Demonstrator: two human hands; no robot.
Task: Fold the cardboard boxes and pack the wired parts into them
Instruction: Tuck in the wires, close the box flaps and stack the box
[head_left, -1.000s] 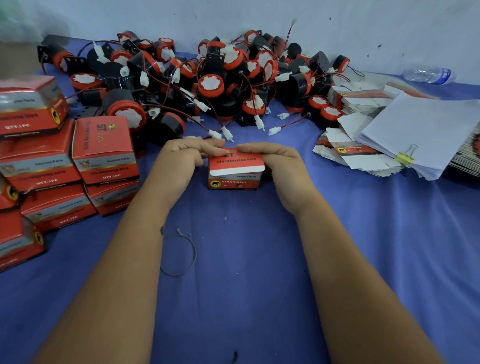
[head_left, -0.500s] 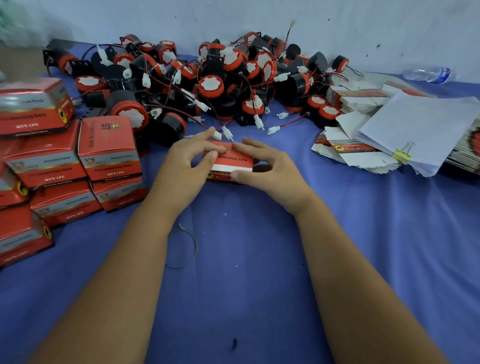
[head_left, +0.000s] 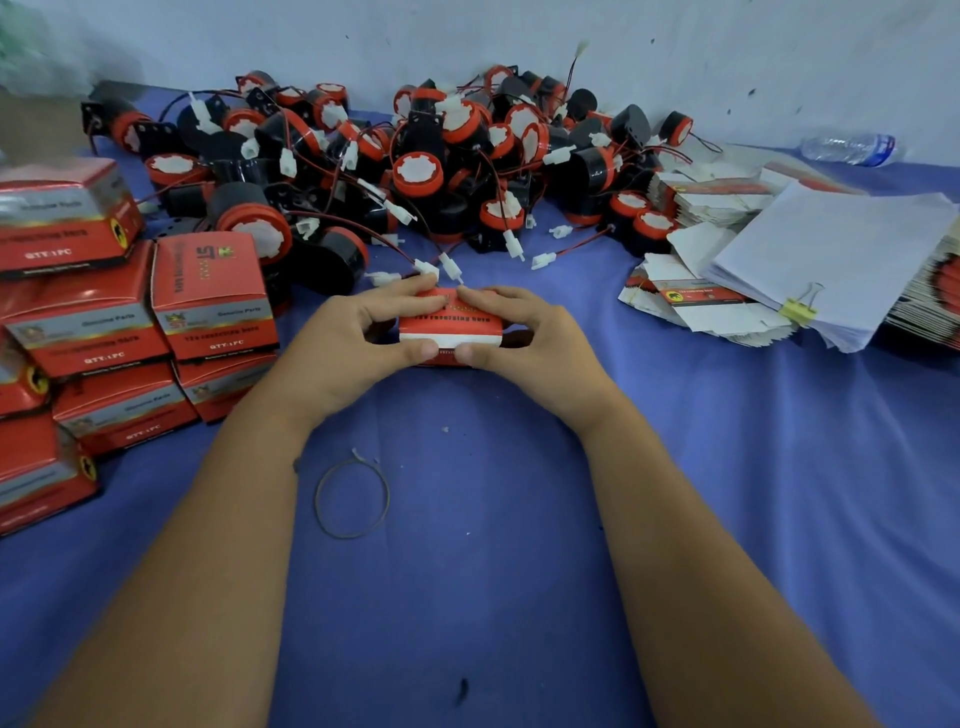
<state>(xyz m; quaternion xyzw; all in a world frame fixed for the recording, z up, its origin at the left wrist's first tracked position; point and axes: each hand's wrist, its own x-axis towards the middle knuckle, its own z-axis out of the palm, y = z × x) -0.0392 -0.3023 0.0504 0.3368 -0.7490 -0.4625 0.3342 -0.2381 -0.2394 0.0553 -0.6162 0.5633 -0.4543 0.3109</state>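
A small red and white cardboard box (head_left: 450, 328) rests on the blue cloth at the middle of the view. My left hand (head_left: 347, 347) grips its left end, fingers over the top and thumb on the near face. My right hand (head_left: 540, 345) grips the right end the same way. Behind the box lies a big heap of black and red wired parts (head_left: 415, 166) with white connectors. Flat unfolded box blanks (head_left: 691, 306) lie at the right.
Several closed red boxes (head_left: 104, 332) are stacked at the left. A clipped sheaf of white paper (head_left: 841, 260) covers the blanks at the right. A wire ring (head_left: 352, 499) lies between my forearms. A plastic bottle (head_left: 852, 148) lies by the wall.
The box tipped back from showing its front face, then both hands closed round its ends with thumbs on the near side. The view shifted slightly.
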